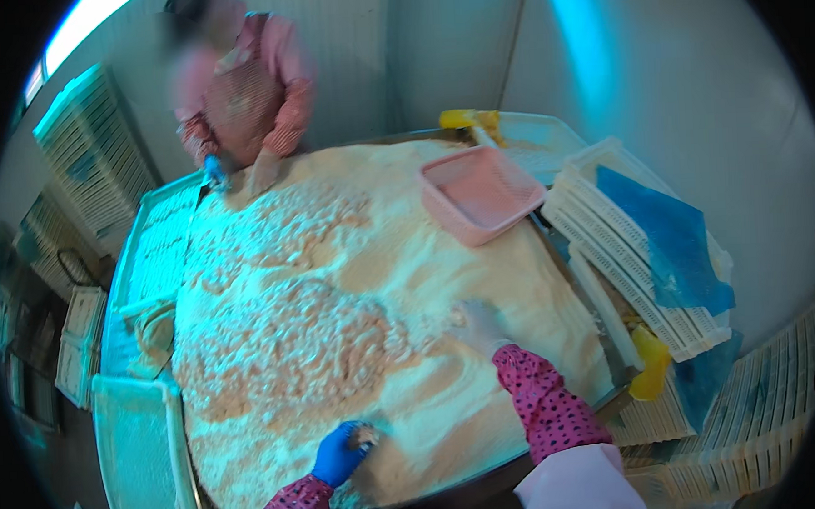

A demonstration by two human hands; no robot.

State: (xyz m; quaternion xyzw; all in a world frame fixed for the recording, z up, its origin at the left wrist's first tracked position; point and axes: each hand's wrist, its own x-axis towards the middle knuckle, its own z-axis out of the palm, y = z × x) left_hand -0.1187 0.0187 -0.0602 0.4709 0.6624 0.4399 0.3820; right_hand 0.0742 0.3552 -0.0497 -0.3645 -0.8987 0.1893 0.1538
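Observation:
A broad bed of pale crumbs covers the worktable, with heaped small crumb-coated pieces on its left half. At the near edge of the heap, my left hand, in a blue glove, is closed round a pale coated piece. My right hand, in a whitish glove, rests low over the crumbs right of the heap. Its fingers are curled, and what they hold, if anything, is too blurred to name. Pink spotted sleeves cover both my forearms.
A pink basket sits at the table's far right. Stacked white trays with blue sheeting stand beyond the right edge. Pale trays line the left side. Across the table a co-worker has both hands at the crumbs.

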